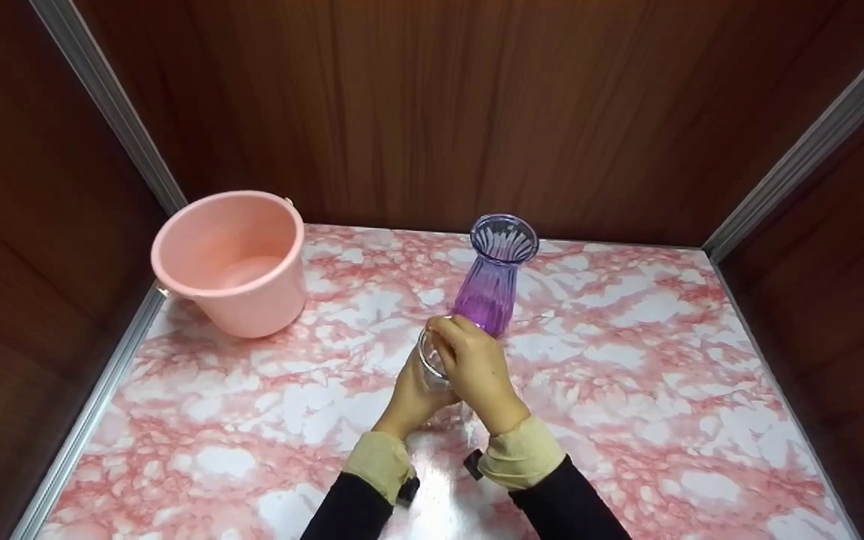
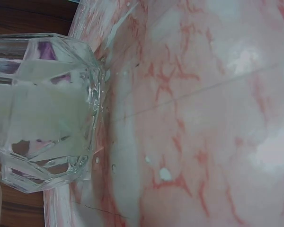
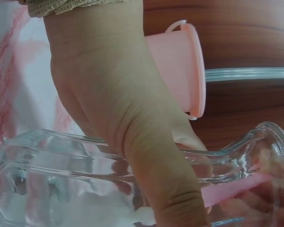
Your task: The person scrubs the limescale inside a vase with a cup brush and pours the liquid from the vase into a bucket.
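My left hand [image 1: 409,401] grips a clear glass vase [image 1: 436,381] round its side, and its thumb crosses the glass in the right wrist view. The vase has a flared mouth and a faceted base; the base [image 2: 52,161] is close over the table in the left wrist view. Over the mouth my right hand [image 1: 484,371] bends its fingers inward. Through the glass neck, a slim pink handle [image 3: 234,189] shows among those fingers, which pinch it. A pale, cloudy mass fills part of the vase's inside. Right behind the hands stands a ribbed purple glass vase [image 1: 488,289].
A pink bucket [image 1: 267,300] stands at the back left. The table [image 1: 672,405] has a red-and-white marbled top with water drops on it. Brown wood-grain panels [image 1: 417,112] with metal corner strips enclose it at the back and sides.
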`<state>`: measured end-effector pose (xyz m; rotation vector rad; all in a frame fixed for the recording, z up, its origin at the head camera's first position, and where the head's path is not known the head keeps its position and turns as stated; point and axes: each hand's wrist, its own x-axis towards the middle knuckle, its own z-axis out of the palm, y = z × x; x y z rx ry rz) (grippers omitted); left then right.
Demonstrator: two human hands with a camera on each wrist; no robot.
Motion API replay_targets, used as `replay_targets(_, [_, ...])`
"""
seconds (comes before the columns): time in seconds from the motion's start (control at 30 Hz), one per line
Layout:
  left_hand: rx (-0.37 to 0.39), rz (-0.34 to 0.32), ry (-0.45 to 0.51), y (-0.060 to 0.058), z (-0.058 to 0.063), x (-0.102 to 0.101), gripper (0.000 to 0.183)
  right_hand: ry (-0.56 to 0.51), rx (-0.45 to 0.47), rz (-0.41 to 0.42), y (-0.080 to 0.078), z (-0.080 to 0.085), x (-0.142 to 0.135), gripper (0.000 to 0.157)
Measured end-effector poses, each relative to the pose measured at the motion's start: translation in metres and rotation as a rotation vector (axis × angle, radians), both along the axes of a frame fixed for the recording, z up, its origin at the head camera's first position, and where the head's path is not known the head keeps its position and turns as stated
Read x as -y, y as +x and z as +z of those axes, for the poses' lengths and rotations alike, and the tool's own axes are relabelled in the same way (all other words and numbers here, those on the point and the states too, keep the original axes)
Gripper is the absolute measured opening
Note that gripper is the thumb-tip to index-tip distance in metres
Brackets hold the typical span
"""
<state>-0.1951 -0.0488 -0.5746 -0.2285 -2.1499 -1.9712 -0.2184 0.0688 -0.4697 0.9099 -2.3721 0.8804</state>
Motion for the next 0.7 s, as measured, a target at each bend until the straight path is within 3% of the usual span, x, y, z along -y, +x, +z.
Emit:
replay_targets(0.3, [0.021,0.021,-0.036,0.0015,0.0009,-0.0003,0.107,0.059,0.009,-0.015,0.0011,0.0015,-0.0001,0.008])
replay_targets(0.57, [-0.020,0.034,-0.089,0.0006,0.0009,0.0001,0.106,0.075,-0.001,-0.004,-0.0004,0.0025,-0.0015,0.008])
replay_targets(0.7, [-0.023,0.019,-0.062,0.0007,0.0010,-0.0001,0.106,0.084,0.000,0.007,-0.0021,0.0028,-0.0024,0.009])
